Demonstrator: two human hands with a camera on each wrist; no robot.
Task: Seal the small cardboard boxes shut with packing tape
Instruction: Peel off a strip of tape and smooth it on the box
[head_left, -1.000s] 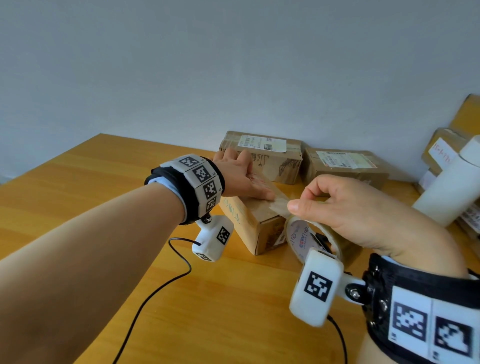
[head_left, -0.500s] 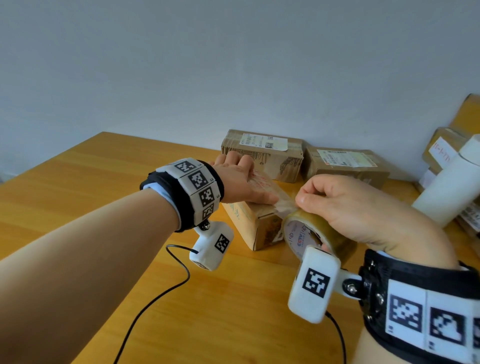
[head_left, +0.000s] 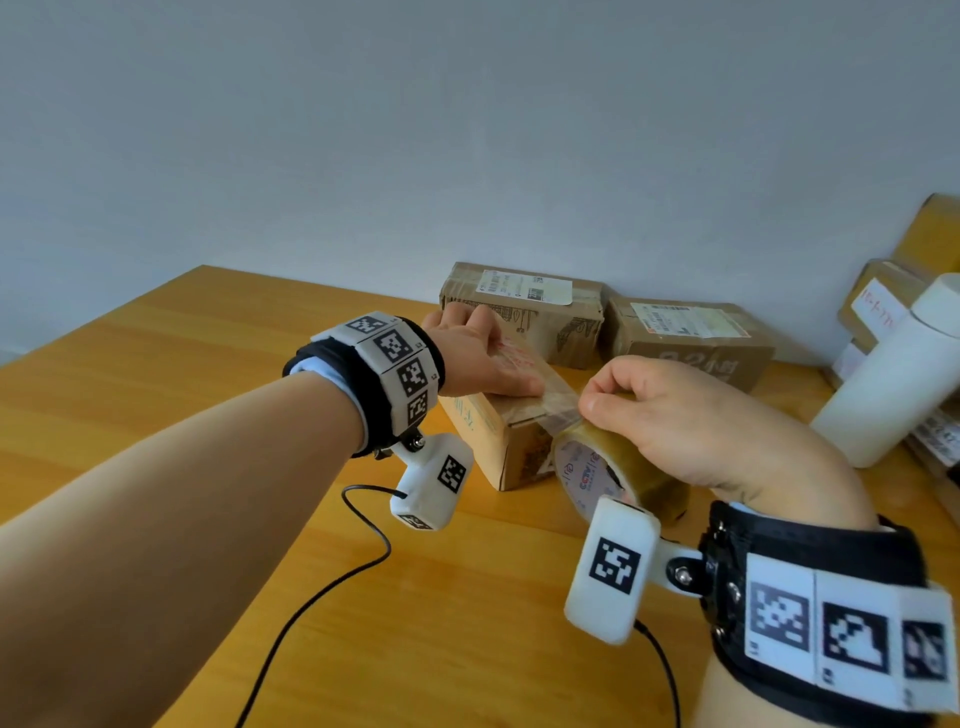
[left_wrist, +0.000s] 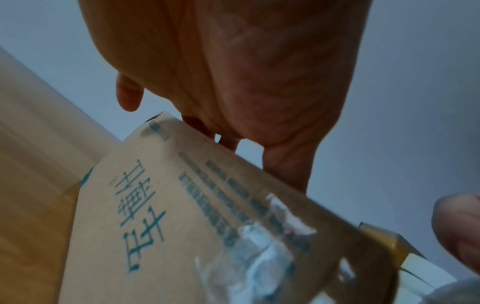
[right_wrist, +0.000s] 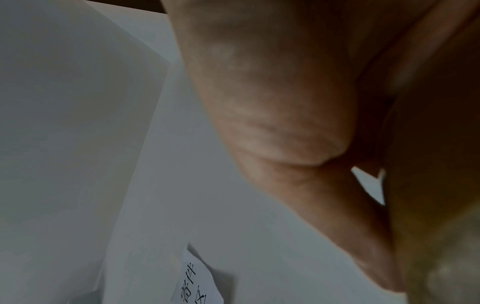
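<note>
Small cardboard box (head_left: 511, 415) out on the worktop (head_left: 156, 374), near-centre, long axis running away toward the wall and a shade leftward, near end facing the right hand. Clear strip of tape (head_left: 558, 402) stretched from the lid down over that near edge to the tape roll (head_left: 613, 467), held just off the box's near end. Left hand (head_left: 480, 358) laid flat on the lid, fingers straight, pinning the stuck end of the strip. Right hand (head_left: 691, 421) closed around the roll from above, thumb and forefinger pinched at the spot where the strip leaves it. So: box lying ahead and to the left of the right fingers, roll hard by the near end face, right hand plainly the nearer one for pulling the strip down over that end, by the look of it.

From the left wrist: teal printing on the box side (left_wrist: 145, 216), crinkled glossy tape at the near corner, flat palm (left_wrist: 233, 72) on the top edge. None of that print readable from the head view. Right wrist view nearly all palm and shadow; grip not readable there. Only the head view giving both hands, the roll, and two more cardboard boxes (head_left: 524, 306) near the wall.
</note>
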